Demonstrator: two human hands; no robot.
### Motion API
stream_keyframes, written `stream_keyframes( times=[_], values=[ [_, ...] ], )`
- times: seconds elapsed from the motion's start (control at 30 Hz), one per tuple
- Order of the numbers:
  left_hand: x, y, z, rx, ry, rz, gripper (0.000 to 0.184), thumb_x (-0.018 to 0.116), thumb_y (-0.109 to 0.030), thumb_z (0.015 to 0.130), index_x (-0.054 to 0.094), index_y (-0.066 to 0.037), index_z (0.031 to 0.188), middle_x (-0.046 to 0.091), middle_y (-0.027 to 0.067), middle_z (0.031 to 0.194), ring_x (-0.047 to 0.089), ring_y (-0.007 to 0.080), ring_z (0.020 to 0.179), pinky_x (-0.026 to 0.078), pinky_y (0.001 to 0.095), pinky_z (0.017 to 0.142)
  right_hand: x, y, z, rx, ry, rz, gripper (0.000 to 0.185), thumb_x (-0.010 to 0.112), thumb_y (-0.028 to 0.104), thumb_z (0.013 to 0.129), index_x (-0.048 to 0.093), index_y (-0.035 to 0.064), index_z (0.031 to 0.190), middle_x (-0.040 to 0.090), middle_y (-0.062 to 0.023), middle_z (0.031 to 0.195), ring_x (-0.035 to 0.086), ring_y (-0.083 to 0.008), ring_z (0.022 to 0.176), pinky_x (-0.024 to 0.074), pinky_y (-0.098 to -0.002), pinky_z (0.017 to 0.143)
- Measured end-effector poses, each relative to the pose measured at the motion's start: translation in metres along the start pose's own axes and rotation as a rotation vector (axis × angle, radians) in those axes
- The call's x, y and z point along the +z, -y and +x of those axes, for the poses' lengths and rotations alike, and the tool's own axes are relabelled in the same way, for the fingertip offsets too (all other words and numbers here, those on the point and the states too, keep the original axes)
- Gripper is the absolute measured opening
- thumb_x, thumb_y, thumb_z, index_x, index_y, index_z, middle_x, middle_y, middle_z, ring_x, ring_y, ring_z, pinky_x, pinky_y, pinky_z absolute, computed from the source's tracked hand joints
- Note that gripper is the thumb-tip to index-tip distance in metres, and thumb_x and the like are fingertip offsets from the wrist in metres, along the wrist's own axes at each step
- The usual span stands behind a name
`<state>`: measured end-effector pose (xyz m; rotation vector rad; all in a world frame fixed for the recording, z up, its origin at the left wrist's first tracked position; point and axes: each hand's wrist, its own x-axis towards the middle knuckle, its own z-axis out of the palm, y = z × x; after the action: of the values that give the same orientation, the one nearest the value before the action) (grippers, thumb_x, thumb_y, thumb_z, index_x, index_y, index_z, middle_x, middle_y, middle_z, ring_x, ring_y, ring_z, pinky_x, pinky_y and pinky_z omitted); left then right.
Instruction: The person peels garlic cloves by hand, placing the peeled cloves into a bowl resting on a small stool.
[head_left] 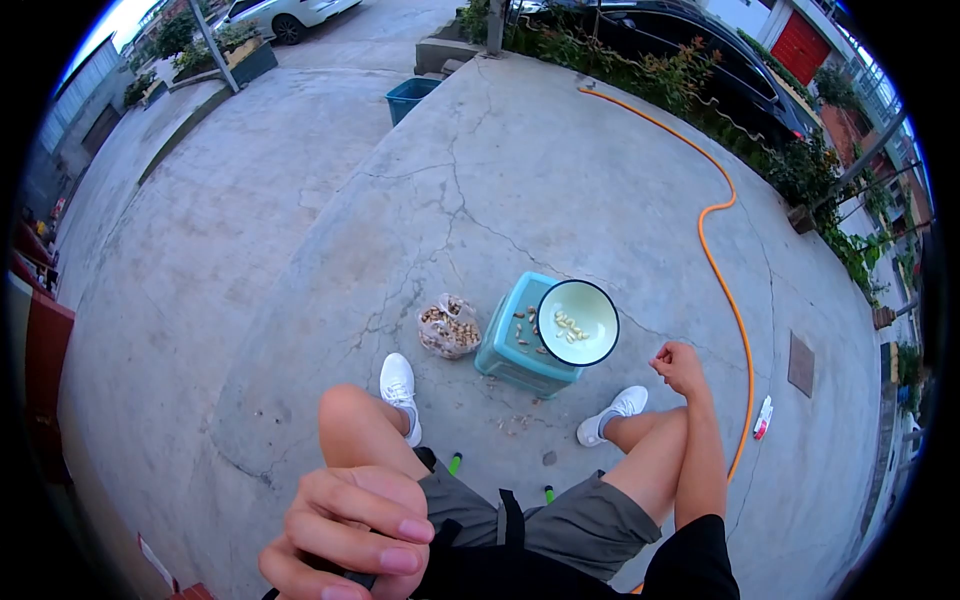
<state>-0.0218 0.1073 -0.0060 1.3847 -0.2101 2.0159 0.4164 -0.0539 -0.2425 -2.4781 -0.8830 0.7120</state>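
Close to the camera at the lower left, my left hand (350, 530) is curled, with a small dark thing partly showing under its fingers. My right hand (680, 367) hangs right of the bowl, above the ground, its fingertips pinched together; whatever they hold is too small to tell. A white bowl with a dark rim (596, 344) sits on the right part of a turquoise stool (520, 372) and holds several pale pieces (568, 328). Small brownish pieces (524, 328) lie on the stool beside it. A clear plastic bag of brownish pieces (449, 329) stands left of the stool.
White shoes (398, 385) flank the stool. Small scraps lie on the concrete in front of it. An orange hose (735, 290) curves along the right, near a red and white packet (763, 418). Farther back are a blue-green bin (408, 98), plants and parked cars.
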Motion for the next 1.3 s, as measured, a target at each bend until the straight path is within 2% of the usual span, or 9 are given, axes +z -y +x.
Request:
stream_keyframes(
  times=[0.27, 0.53, 0.77, 0.83, 0.87, 0.93, 1.17, 1.23, 1.3],
  values=[
    [0.0, 0.001, 0.001, 0.002, 0.003, -0.007, 0.052, 0.03, -0.054, 0.1, 0.052, -0.028, 0.139, 0.057, 0.0105, 0.113, 0.058, 0.029, 0.078, 0.05, 0.0418, 0.056, -0.001, 0.0, -0.001, -0.008, 0.003, 0.012, 0.019, 0.077, 0.014, 0.08, 0.064, -0.0007, 0.08, 0.063, -0.0074, 0.063, 0.059, -0.0155, 0.052, 0.0458, -0.0324, 0.049],
    [-0.002, 0.001, 0.007, -0.06, -0.01, -0.1, 0.059, 0.032, -0.058, 0.099, 0.053, -0.005, 0.115, 0.06, 0.0131, 0.099, 0.058, 0.0295, 0.078, 0.05, 0.0438, 0.056, -0.003, 0.003, -0.003, -0.008, 0.013, 0.019, 0.017, 0.076, 0.011, 0.08, 0.064, -0.0011, 0.08, 0.063, -0.0071, 0.063, 0.058, -0.0147, 0.051, 0.0457, -0.0314, 0.049],
    [-0.002, 0.009, 0.004, 0.05, -0.016, -0.033, 0.053, 0.031, -0.055, 0.101, 0.051, -0.018, 0.133, 0.056, 0.0105, 0.11, 0.059, 0.0278, 0.077, 0.052, 0.042, 0.056, -0.003, 0.005, -0.004, -0.014, 0.019, 0.013, 0.018, 0.076, 0.012, 0.08, 0.064, -0.0013, 0.08, 0.063, -0.0073, 0.063, 0.058, -0.0149, 0.051, 0.0462, -0.0317, 0.049],
    [-0.007, 0.017, 0.001, 0.161, -0.033, 0.044, 0.025, 0.072, 0.008, 0.08, 0.05, -0.002, 0.085, 0.053, 0.0032, 0.099, 0.065, 0.0171, 0.069, 0.062, 0.0298, 0.057, -0.002, 0.004, -0.002, -0.017, 0.021, 0.015, 0.018, 0.076, 0.013, 0.08, 0.064, -0.0013, 0.08, 0.063, -0.0073, 0.063, 0.058, -0.0148, 0.051, 0.0464, -0.0317, 0.049],
    [-0.007, 0.014, 0.001, 0.161, -0.033, 0.044, 0.025, 0.072, 0.008, 0.08, 0.05, -0.002, 0.085, 0.053, 0.0032, 0.099, 0.065, 0.0171, 0.069, 0.062, 0.0298, 0.057, -0.002, 0.003, -0.002, -0.017, 0.021, 0.014, 0.018, 0.076, 0.013, 0.08, 0.064, -0.0013, 0.08, 0.063, -0.0073, 0.063, 0.058, -0.0148, 0.051, 0.0464, -0.0317, 0.049],
    [-0.005, 0.005, 0.001, 0.059, 0.017, -0.028, 0.051, 0.029, -0.054, 0.102, 0.048, -0.026, 0.139, 0.055, 0.0095, 0.115, 0.059, 0.0269, 0.078, 0.052, 0.0415, 0.057, -0.002, 0.005, -0.003, -0.008, 0.02, 0.004, 0.018, 0.076, 0.013, 0.08, 0.065, -0.0013, 0.08, 0.063, -0.0073, 0.063, 0.059, -0.0149, 0.051, 0.0467, -0.0318, 0.049],
    [-0.007, 0.007, 0.0, 0.039, 0.017, -0.038, 0.053, 0.029, -0.055, 0.101, 0.049, -0.025, 0.139, 0.055, 0.0096, 0.115, 0.058, 0.0282, 0.078, 0.052, 0.0413, 0.057, -0.001, 0.002, -0.002, -0.019, 0.008, 0.0, 0.019, 0.077, 0.014, 0.079, 0.066, -0.0014, 0.081, 0.064, -0.0079, 0.064, 0.06, -0.0156, 0.052, 0.0472, -0.0321, 0.05],
    [-0.011, 0.018, -0.002, 0.17, -0.024, 0.025, 0.025, 0.072, 0.007, 0.08, 0.05, -0.003, 0.085, 0.053, 0.0029, 0.099, 0.065, 0.0167, 0.069, 0.062, 0.0287, 0.057, -0.001, 0.002, -0.002, -0.009, 0.022, 0.003, 0.019, 0.077, 0.014, 0.079, 0.066, -0.0013, 0.081, 0.065, -0.008, 0.064, 0.061, -0.0159, 0.052, 0.0475, -0.0322, 0.051],
    [-0.01, 0.019, -0.002, 0.166, -0.026, 0.024, 0.025, 0.072, 0.008, 0.08, 0.05, -0.003, 0.084, 0.053, 0.0028, 0.099, 0.065, 0.0166, 0.069, 0.062, 0.0286, 0.057, -0.002, 0.003, -0.002, -0.001, 0.025, -0.004, 0.019, 0.077, 0.014, 0.079, 0.066, -0.0011, 0.081, 0.065, -0.0079, 0.064, 0.061, -0.0158, 0.052, 0.0475, -0.0322, 0.051]
  ],
)
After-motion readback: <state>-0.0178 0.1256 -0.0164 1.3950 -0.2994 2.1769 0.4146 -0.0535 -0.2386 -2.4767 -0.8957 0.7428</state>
